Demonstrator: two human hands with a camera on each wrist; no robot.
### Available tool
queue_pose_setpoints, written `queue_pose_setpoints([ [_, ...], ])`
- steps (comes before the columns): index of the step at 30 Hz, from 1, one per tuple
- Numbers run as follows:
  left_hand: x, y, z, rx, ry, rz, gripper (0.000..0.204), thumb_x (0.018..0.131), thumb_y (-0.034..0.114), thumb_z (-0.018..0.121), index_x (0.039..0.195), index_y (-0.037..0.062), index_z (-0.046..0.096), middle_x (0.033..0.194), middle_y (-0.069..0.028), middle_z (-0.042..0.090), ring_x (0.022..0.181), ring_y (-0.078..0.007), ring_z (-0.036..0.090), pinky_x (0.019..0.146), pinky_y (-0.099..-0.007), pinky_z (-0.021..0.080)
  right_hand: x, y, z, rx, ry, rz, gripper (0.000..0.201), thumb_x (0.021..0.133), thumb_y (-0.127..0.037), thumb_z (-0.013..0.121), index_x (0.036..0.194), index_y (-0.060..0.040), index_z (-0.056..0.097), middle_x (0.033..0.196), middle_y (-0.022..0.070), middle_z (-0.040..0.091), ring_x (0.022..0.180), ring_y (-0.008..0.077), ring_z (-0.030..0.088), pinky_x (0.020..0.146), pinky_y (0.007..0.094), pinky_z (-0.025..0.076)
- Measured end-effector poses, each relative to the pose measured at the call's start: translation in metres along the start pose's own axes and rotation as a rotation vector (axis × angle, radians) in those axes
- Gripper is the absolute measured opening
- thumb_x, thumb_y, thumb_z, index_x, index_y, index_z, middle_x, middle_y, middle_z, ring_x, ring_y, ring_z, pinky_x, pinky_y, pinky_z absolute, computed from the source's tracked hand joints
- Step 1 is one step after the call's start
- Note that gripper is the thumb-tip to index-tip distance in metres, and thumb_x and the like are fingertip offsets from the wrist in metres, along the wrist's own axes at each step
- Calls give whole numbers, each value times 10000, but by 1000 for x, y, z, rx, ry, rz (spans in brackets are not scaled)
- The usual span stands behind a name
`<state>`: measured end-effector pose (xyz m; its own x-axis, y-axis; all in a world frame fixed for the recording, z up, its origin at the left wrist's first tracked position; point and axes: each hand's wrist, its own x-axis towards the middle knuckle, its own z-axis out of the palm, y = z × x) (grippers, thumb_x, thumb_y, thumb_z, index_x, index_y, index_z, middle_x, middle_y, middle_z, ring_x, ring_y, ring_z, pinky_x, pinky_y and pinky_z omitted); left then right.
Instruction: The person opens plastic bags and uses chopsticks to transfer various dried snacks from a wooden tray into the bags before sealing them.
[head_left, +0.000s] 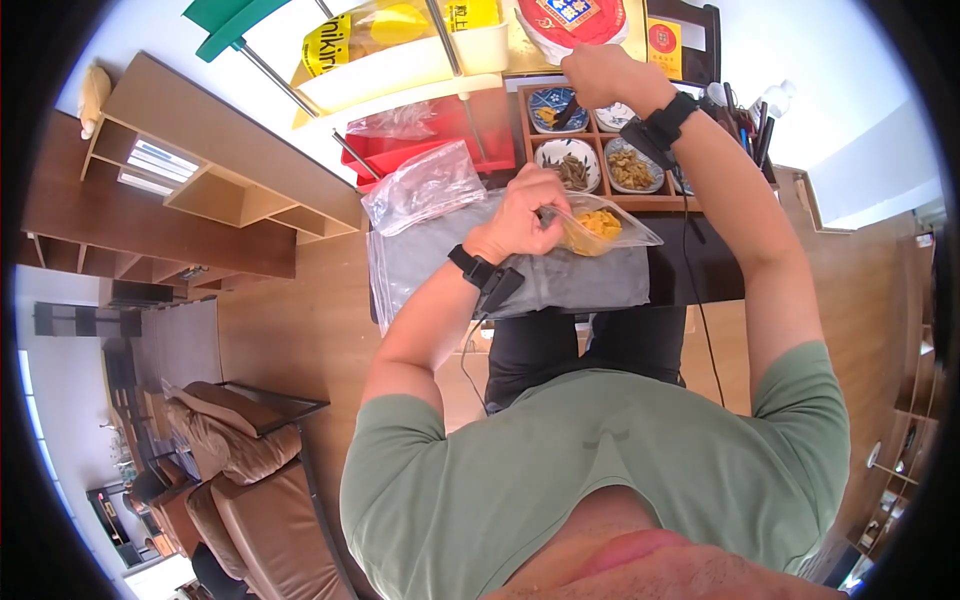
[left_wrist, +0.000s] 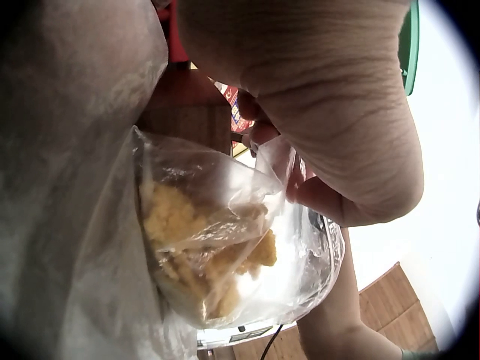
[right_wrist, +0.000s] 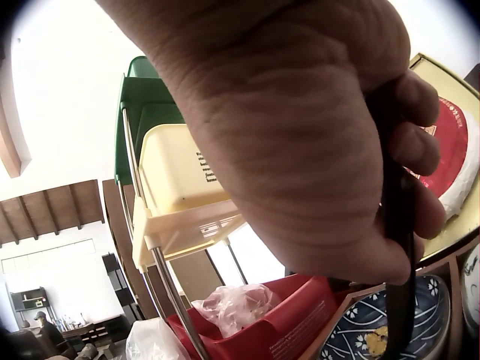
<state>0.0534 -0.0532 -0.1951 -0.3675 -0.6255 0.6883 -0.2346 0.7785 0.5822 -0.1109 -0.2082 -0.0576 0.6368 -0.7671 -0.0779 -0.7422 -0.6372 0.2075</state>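
My left hand [head_left: 522, 212] pinches the rim of a clear plastic bag [head_left: 638, 234] low over the table. Crumpled yellow dried pieces [left_wrist: 180, 225] lie inside the bag, whose mouth gapes in the left wrist view. Farther back, my right hand [head_left: 608, 78] grips a dark, narrow-handled utensil [right_wrist: 400, 300], its lower end down in a blue patterned bowl [right_wrist: 431, 304]. A few yellow bits [right_wrist: 376, 342] are in that bowl. The utensil's tip is partly hidden. The bowl sits in a wooden divided tray [head_left: 655, 203].
Other bowls hold brown dried strips [head_left: 568, 170] and tan pieces [head_left: 630, 170]. Grey plastic sheets [head_left: 420, 270] and a clear bag [head_left: 425, 190] lie left. A tiered rack [head_left: 450, 50] with a red bin [head_left: 490, 125] stands behind. A red round package [head_left: 580, 25] sits beyond the tray.
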Motion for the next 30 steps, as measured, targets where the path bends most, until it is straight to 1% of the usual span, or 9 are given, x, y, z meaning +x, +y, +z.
queue_pose_setpoints([
  [4,0,-1,0,-8,-10,6,149,618,-17,625,728,83,617,792,-70,650,797,-310,587,781,-395,460,-1,-3,-2,-3,-22,-7,251,764,-46,615,979,-10,738,993,212,726,954,375,716,781,454,581],
  [10,-1,-1,0,-8,-14,2,139,624,-14,626,725,81,614,786,-71,646,798,-309,585,775,-394,455,-1,2,9,-6,23,-37,234,762,-57,638,965,2,737,997,227,722,956,384,711,783,465,578],
  [12,-1,-1,1,-10,-12,3,137,626,-14,626,724,80,613,784,-72,646,800,-309,584,774,-394,454,4,12,28,36,247,-163,137,748,-104,670,786,19,716,829,213,704,820,400,702,710,463,568],
  [15,-1,0,1,-13,-3,10,132,627,-13,626,723,78,613,782,-72,645,803,-308,581,773,-396,455,2,13,30,24,186,-137,164,762,-143,682,791,15,716,829,211,700,830,395,698,728,467,564],
  [18,0,1,0,-14,-2,13,127,629,-10,627,720,77,612,781,-72,645,805,-308,580,772,-396,458,-5,17,30,45,192,-89,156,773,-149,685,821,-9,731,843,210,698,838,393,692,737,477,560],
  [22,0,1,0,-3,1,4,128,626,-8,629,720,79,619,786,-72,649,810,-308,586,772,-395,462,-28,19,15,66,175,-74,143,801,-154,675,855,-43,748,851,208,696,843,390,686,742,476,558],
  [25,1,1,0,0,24,21,138,625,-12,629,725,83,631,786,-70,652,791,-301,596,769,-392,463,-49,32,18,77,232,-83,146,830,-182,683,873,-64,758,853,180,697,847,387,680,748,470,553],
  [27,1,0,1,-12,44,22,146,624,-15,630,729,86,638,785,-69,654,778,-296,601,765,-388,462,-78,36,12,130,452,-163,174,844,-216,696,880,-55,752,860,163,693,847,390,666,740,476,543],
  [30,0,-5,3,13,62,46,122,618,28,645,718,87,608,736,-73,609,745,-299,592,728,-368,435,-128,32,-6,188,516,-232,135,847,-141,709,920,-28,721,817,151,660,782,391,618,687,478,506],
])
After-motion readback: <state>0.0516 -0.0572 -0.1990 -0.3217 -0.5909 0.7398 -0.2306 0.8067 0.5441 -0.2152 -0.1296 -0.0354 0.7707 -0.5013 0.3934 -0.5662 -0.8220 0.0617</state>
